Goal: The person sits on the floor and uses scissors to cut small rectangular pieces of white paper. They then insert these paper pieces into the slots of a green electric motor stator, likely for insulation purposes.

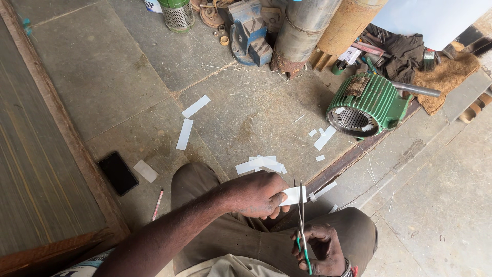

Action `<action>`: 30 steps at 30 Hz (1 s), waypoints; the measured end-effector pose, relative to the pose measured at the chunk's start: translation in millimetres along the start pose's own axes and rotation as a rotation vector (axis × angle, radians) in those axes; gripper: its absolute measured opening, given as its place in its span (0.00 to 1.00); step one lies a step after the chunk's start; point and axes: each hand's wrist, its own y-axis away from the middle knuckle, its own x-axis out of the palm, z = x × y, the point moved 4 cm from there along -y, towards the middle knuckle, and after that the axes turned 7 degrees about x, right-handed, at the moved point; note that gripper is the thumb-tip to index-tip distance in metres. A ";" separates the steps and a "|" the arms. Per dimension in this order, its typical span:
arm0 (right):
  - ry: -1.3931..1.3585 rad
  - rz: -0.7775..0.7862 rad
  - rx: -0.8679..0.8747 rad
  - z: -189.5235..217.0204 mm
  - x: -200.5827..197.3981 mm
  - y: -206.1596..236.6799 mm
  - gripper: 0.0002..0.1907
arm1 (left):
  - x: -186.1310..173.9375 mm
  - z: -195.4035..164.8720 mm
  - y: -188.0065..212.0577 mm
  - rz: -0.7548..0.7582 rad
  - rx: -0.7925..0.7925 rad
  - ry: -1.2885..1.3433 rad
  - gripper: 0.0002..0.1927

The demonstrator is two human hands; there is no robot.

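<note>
My left hand point(254, 194) pinches a small white paper strip point(293, 195) over my knees. My right hand point(321, 250) grips green-handled scissors point(301, 220), whose blades point up and meet the strip's right end. I sit on the concrete floor point(102, 77) with my legs in brown trousers point(205, 184) folded under my hands. Several cut white strips lie in a small pile point(260, 164) just beyond my left hand.
A green electric motor housing point(366, 105) lies at the right. Two longer white strips point(190, 120) lie on the floor at the centre left. A black phone point(118, 173) and a pencil point(157, 204) are at the left. A blue vise point(249, 31) and rusty pipes point(307, 31) stand at the back.
</note>
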 end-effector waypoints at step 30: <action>0.158 0.093 0.211 17.2 0.4 -19.3 0.17 | -0.2 11.1 -4.1 0.020 -0.011 0.080 0.16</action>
